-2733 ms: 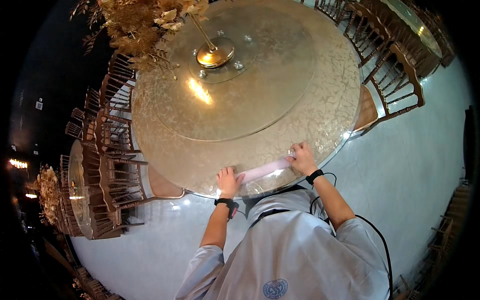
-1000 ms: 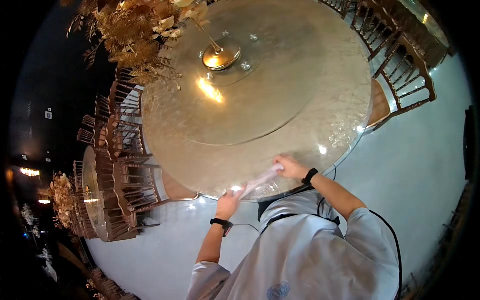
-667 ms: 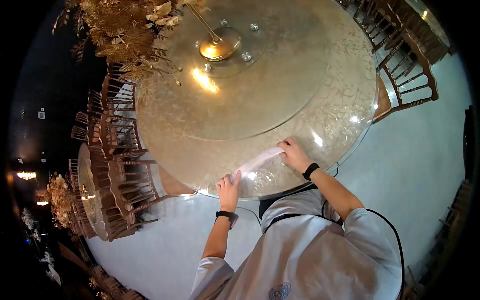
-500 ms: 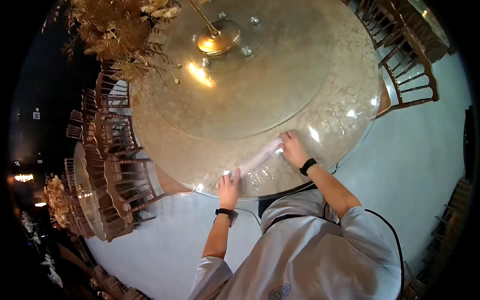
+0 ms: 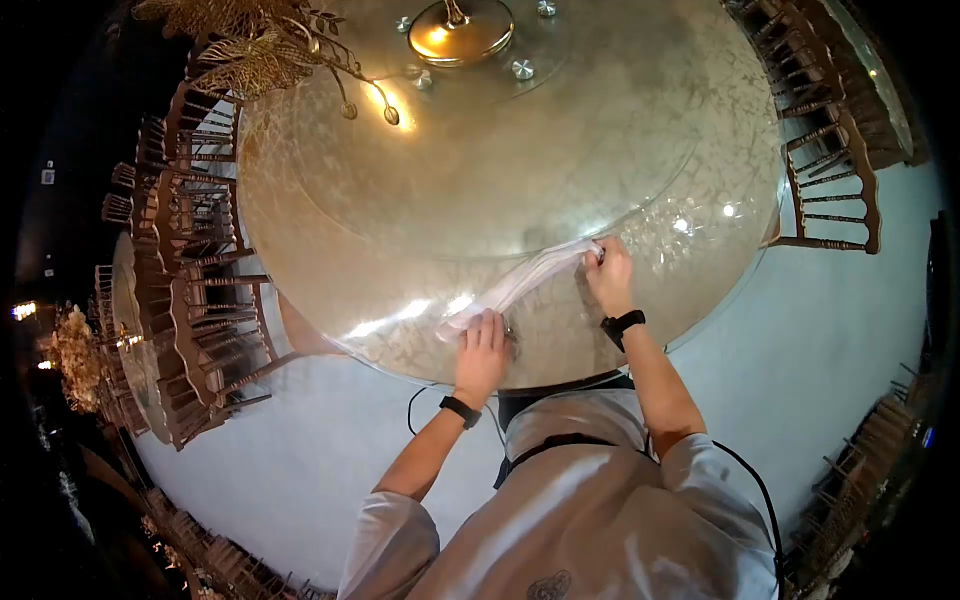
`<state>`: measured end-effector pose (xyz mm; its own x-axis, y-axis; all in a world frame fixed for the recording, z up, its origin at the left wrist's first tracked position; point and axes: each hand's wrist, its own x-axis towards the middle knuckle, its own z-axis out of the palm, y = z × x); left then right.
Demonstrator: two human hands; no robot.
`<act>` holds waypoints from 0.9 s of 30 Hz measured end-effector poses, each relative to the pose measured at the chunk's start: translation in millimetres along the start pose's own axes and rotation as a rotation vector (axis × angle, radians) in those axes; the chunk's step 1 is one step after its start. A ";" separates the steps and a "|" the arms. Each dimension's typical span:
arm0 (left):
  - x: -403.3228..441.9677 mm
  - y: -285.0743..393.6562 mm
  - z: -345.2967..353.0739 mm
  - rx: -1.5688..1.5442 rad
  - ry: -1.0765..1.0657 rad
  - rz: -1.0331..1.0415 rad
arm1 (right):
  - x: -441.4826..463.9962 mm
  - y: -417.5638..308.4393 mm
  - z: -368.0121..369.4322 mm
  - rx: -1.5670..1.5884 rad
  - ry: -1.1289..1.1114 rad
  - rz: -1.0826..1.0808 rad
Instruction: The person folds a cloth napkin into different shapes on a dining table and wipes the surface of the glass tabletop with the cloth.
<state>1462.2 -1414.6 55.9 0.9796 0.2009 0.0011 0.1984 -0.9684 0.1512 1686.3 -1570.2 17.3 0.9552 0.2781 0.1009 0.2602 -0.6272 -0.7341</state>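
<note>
- The round emblem (image 5: 549,586) on the grey shirt (image 5: 620,520) is at the bottom edge of the frame; any lettering in it is too small to read.
- A small white square (image 5: 48,173) stands out against the dark area at far left, its marks unreadable.
- The pale pink strip (image 5: 535,277) lies aslant over the near part of the round, glossy counter (image 5: 330,220), just below the centre of the frame, running from lower left to upper right.
- The left hand (image 5: 482,350) has its fingers close together, their tips on the strip near its lower left end; whether they pinch it or only press down, I cannot tell.
- The right hand (image 5: 610,275) pinches the upper right end between bent fingers and thumb.
- Compared with half a second ago, both hands are higher and further right in the frame, and more of the strip shows, its lower left end now sticking out past the left fingers.
- The gold metal base (image 5: 460,35) appears higher than before, with most of its stem cut off at the top; the gold dried foliage (image 5: 255,65) at upper left is cropped more too.
- The left fingers hide part of the strip, and its material is hard to make out.
</note>
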 end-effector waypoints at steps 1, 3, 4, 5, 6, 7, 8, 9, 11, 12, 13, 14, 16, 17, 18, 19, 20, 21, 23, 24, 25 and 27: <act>-2.6 2.3 3.1 -0.034 -0.038 -0.011 | 0.6 -4.3 -5.9 -0.005 -0.043 -0.025; -7.0 5.2 8.1 -0.072 -0.074 -0.025 | -1.7 -15.0 -18.4 -0.045 -0.080 -0.060; -5.4 7.6 5.8 -0.101 -0.098 -0.049 | -2.8 -18.9 -22.3 -0.082 -0.114 -0.098; -3.9 9.3 4.4 -0.130 -0.121 -0.072 | -6.5 -19.5 -23.0 -0.085 -0.113 -0.101; -3.3 9.4 5.9 -0.133 -0.117 -0.073 | -12.3 -18.9 -23.5 -0.165 -0.132 -0.196; -3.2 7.7 7.0 -0.132 -0.109 -0.077 | -19.1 -17.6 -24.2 -0.244 -0.150 -0.290; -3.6 5.5 7.6 -0.132 -0.101 -0.079 | -26.5 -16.3 -25.8 -0.249 -0.299 -0.236; -2.4 3.0 9.1 -0.134 -0.100 -0.076 | -34.0 -15.7 -25.3 -0.252 -0.296 -0.235; 7.2 -1.4 8.4 -0.057 -0.055 -0.095 | -47.0 -15.1 -23.9 -0.314 -0.178 -0.410; 13.7 -4.6 8.6 -0.047 -0.056 -0.126 | -49.0 -13.1 -24.7 -0.305 -0.219 -0.388; 22.7 -9.4 8.5 -0.049 -0.056 -0.127 | -48.7 -12.1 -25.0 -0.307 -0.221 -0.389; 32.8 -15.0 8.4 -0.016 -0.016 -0.136 | -46.7 -11.5 -24.5 -0.307 -0.214 -0.395; 49.7 -25.1 11.4 0.008 0.033 -0.162 | -42.6 -12.0 -24.6 -0.305 -0.212 -0.404; 52.8 -25.6 13.4 0.008 0.032 -0.167 | -38.0 -13.6 -26.4 -0.270 -0.210 -0.392; 55.6 -23.6 15.6 0.020 0.028 -0.186 | -32.8 -13.1 -27.4 -0.235 -0.207 -0.383; 56.7 -22.4 16.5 0.031 0.025 -0.206 | -28.4 -11.2 -25.7 -0.232 -0.210 -0.389; 55.4 -19.6 16.3 0.038 0.022 -0.220 | -23.4 -8.0 -23.5 -0.218 -0.185 -0.338; 53.8 -16.4 15.9 0.043 0.024 -0.220 | -18.7 -5.7 -21.4 -0.203 -0.158 -0.284; 50.8 -12.1 12.5 -0.114 0.068 -0.396 | -9.2 -14.7 -27.0 -0.188 -0.149 -0.260; 50.6 -14.3 10.9 -0.150 0.020 -0.391 | -4.6 -17.5 -28.0 -0.190 -0.143 -0.275; 51.3 -17.9 16.1 -0.150 0.017 -0.386 | -1.7 -17.3 -28.7 -0.192 -0.138 -0.291; 51.4 -28.8 32.5 -0.088 0.050 -0.298 | 0.4 -11.6 -24.8 -0.208 -0.151 -0.285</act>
<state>1507.8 -1381.2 19.5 0.8757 0.4827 -0.0079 0.4706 -0.8500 0.2368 1687.1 -1580.8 42.4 0.8129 0.5571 0.1700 0.5504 -0.6392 -0.5371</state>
